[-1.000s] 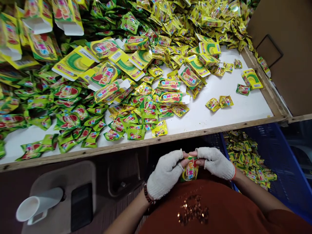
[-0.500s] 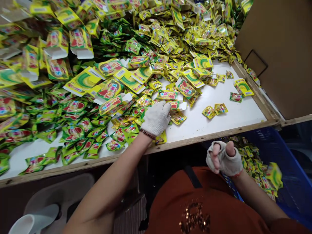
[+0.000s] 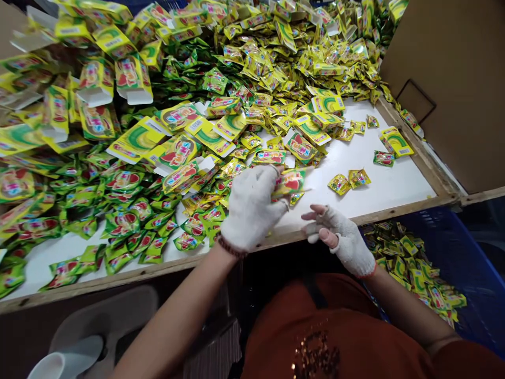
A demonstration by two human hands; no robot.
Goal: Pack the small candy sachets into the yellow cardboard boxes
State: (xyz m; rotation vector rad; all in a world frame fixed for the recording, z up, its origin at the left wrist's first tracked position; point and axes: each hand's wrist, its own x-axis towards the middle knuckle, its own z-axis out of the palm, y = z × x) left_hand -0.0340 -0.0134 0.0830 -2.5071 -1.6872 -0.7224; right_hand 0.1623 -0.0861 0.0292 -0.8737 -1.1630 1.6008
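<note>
My left hand [image 3: 254,208], in a white knitted glove with bare fingertips, grips a small yellow-and-green candy box [image 3: 292,181] just above the white tabletop. The box is slightly blurred, its printed side facing up. To its right, over the table's front edge, my right hand [image 3: 339,237] is empty in a similar glove, fingers apart and pointing towards the box. Two yellow candy packets [image 3: 349,181] lie beyond the right hand. Several more candy boxes [image 3: 179,152] rest on loose green candy packets [image 3: 122,218] left of my left hand.
A large heap of yellow packets [image 3: 272,66] covers the back of the table. The wooden rim [image 3: 394,211] borders the tabletop. Below it at right stands a blue crate [image 3: 453,247] holding packets. A brown carton [image 3: 453,100] stands at the right, a white cup [image 3: 51,366] at lower left.
My left hand has raised the candy box off the table surface. My right hand has moved up and left towards it. The blurred yellow-green thing over the crate no longer shows in the air.
</note>
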